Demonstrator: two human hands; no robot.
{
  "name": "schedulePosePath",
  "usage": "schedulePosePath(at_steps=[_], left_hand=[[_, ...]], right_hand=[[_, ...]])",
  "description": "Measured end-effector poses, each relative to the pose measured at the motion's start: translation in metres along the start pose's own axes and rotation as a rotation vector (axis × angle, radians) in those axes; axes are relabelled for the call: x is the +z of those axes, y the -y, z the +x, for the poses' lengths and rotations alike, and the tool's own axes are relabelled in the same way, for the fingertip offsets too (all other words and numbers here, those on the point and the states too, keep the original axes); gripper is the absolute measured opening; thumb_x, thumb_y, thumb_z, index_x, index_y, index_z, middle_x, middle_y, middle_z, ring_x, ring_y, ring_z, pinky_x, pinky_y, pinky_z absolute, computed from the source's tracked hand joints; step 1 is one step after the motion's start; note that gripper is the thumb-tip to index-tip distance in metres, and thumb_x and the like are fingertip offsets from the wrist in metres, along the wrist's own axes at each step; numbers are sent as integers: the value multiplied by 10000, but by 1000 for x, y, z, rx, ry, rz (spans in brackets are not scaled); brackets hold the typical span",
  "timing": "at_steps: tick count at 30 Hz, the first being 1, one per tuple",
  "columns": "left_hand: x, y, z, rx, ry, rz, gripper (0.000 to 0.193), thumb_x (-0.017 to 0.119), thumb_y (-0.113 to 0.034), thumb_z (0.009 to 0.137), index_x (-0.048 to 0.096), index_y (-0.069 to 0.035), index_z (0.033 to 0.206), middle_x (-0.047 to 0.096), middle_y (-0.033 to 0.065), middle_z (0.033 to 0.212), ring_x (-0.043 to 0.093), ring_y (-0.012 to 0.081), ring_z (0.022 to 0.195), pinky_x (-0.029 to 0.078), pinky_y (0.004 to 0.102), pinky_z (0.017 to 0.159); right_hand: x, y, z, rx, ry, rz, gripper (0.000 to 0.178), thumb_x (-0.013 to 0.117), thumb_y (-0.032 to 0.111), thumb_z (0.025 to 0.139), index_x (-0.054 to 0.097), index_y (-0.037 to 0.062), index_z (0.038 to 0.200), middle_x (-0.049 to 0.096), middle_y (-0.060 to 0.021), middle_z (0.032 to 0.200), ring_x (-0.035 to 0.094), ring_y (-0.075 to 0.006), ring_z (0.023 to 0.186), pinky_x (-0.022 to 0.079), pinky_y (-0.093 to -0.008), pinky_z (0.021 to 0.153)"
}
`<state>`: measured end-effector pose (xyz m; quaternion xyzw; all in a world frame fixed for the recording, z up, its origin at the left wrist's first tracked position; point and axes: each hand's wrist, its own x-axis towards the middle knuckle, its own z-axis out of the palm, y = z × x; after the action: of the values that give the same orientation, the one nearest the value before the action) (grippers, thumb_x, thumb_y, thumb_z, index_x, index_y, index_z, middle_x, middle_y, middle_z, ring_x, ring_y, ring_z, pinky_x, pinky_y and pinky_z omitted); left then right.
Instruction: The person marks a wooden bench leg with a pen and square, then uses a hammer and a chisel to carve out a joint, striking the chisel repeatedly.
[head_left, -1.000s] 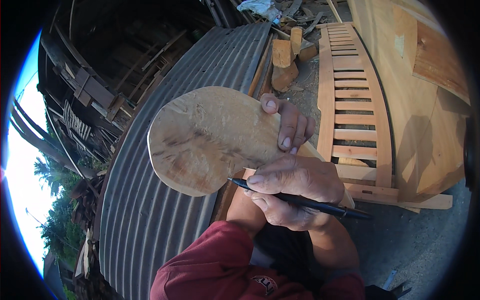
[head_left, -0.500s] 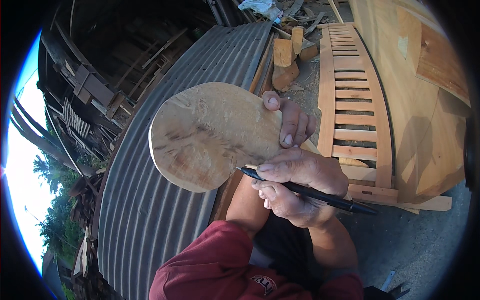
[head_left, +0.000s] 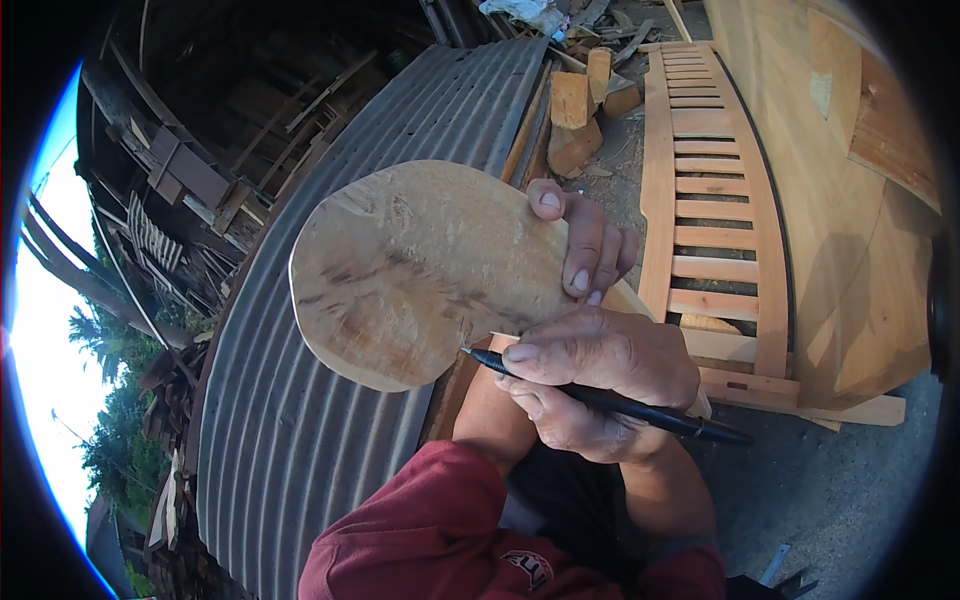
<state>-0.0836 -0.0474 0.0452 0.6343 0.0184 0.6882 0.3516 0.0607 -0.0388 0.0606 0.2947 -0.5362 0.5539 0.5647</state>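
Note:
A flat, rounded wooden board point(head_left: 400, 270), pale with darker streaks, is held up in front of me. My left hand point(head_left: 590, 240) grips its right side, fingers curled over the edge; its forearm passes below the board and is partly covered by my other hand. In my right hand point(head_left: 605, 380), pinched between thumb and fingers, is a slim black pen point(head_left: 640, 408) that slants down to the right. Its pointed tip lies at the board's lower edge; whether it touches the wood I cannot tell.
Corrugated metal sheeting point(head_left: 300, 400) lies beneath and left of the board. A slatted wooden frame point(head_left: 655, 190) rests on the ground at right, beside a large plywood panel point(head_left: 850, 250). Wood blocks point(head_left: 572, 102) sit beyond my left hand. Stacked scrap timber point(head_left: 180, 180) fills the far left.
The pen tip has shifted slightly left and down along the board's lower edge, together with my right hand. The board has moved a little, its left side now slightly farther left.

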Motion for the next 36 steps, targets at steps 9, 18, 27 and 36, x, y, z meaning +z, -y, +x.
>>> schedulePosePath(at_steps=[9, 18, 27, 36], left_hand=[[-3, 0, 1, -1, 2, -12, 400, 572, -409, 1016, 517, -173, 1335, 640, 28, 786, 566, 143, 594, 399, 304, 672], [-3, -5, -4, -6, -6, -5, 392, 555, -406, 1024, 518, -170, 1335, 638, 32, 782, 557, 147, 585, 401, 308, 670], [-7, -2, -9, 2, -97, 0, 392, 509, -426, 1040, 521, -165, 1331, 631, 43, 777, 571, 159, 624, 401, 316, 676], [3, 1, -1, -17, -87, 58, 517, 584, -508, 981, 511, -170, 1365, 606, 28, 792, 581, 158, 689, 401, 316, 701]], right_hand=[[-1, -1, 2, 82, -7, 12, 193, 636, -60, 875, 659, -41, 1065, 703, -175, 828, 650, -127, 603, 554, -267, 539], [4, -8, -2, -30, 23, 1, 222, 626, -46, 893, 627, -44, 1115, 697, -174, 813, 664, -158, 618, 561, -283, 547], [1, -4, -12, 215, -125, 69, 179, 616, -39, 897, 629, -72, 1072, 681, -203, 823, 644, -155, 618, 558, -272, 520], [-8, -9, -1, 7, -19, 2, 165, 618, -54, 878, 636, -73, 1041, 685, -194, 810, 636, -153, 579, 546, -269, 519]])
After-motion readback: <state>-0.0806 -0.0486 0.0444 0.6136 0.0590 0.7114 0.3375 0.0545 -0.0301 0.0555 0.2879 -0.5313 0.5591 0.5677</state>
